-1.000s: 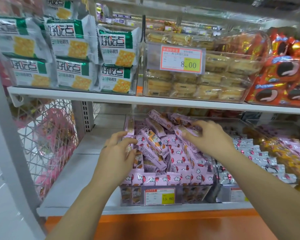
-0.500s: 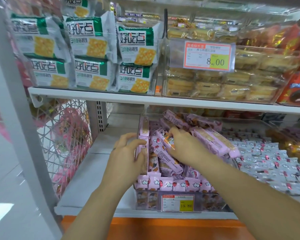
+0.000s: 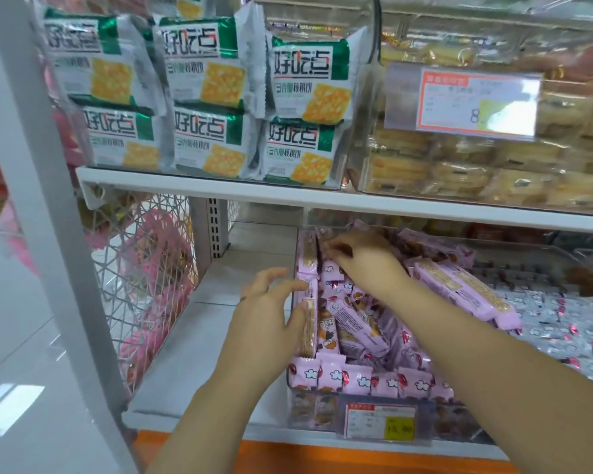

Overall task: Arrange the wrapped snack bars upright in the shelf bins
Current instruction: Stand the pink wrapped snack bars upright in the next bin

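Note:
A clear plastic bin (image 3: 322, 417) on the lower shelf holds several pink wrapped snack bars (image 3: 356, 328), some upright along the front, others lying loose on top. My left hand (image 3: 267, 319) rests against the bin's left wall, thumb pressing on the bars standing along that side (image 3: 308, 268). My right hand (image 3: 363, 256) reaches to the bin's back left and pinches a wrapped bar there. Two long pink bars (image 3: 463, 292) lie slanted on the right of the pile.
The neighbouring bin (image 3: 562, 323) on the right holds silver-wrapped sweets. The upper shelf (image 3: 220, 193) carries green cracker packs (image 3: 308, 97) and a clear box of cakes (image 3: 459, 159). A white wire basket (image 3: 144, 285) hangs at the left, beside the shelf post (image 3: 48, 200).
My right hand has moved from the middle of the pile to the bin's back left corner. My left hand stays at the bin's left wall. The view has drawn closer.

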Demonstrator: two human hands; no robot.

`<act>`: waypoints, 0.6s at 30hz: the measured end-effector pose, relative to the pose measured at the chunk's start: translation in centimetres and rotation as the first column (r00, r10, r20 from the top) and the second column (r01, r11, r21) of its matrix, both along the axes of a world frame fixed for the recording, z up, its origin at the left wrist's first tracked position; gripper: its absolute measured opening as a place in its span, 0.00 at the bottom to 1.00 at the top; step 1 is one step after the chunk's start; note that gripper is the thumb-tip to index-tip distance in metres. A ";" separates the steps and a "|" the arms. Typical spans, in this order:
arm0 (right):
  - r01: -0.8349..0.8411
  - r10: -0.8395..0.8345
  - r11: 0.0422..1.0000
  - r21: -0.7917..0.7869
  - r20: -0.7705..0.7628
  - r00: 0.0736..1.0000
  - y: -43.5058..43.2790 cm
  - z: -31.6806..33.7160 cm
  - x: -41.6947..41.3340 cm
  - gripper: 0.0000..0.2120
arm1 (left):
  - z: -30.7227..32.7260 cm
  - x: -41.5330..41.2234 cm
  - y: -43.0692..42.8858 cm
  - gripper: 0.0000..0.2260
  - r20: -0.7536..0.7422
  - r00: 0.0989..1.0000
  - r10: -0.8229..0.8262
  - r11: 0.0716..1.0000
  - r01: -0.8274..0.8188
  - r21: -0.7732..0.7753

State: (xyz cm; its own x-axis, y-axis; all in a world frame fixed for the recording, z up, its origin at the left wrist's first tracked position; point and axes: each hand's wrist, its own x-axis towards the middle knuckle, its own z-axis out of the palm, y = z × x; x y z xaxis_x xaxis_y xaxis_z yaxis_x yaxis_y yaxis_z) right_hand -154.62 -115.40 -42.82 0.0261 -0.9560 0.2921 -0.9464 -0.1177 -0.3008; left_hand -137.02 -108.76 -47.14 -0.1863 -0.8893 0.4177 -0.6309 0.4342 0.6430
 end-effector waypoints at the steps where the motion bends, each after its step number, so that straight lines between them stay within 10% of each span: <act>1: -0.014 0.016 0.999 -0.031 0.052 0.999 0.8 0.3 -0.2 0.11 | -0.1 0.0 0.0 0.12 0.002 1.000 -0.009 1.000 0.009 0.006; 8: -0.095 0.113 0.954 0.284 -0.049 0.992 5.2 -0.1 -0.8 0.15 | -0.4 0.0 -0.3 0.12 0.002 1.000 -0.024 1.000 0.024 0.010; 18: -0.061 0.048 0.963 0.264 0.055 0.997 5.3 -0.3 -1.1 0.22 | 0.0 0.0 0.0 0.12 0.032 0.999 -0.021 1.000 0.021 0.011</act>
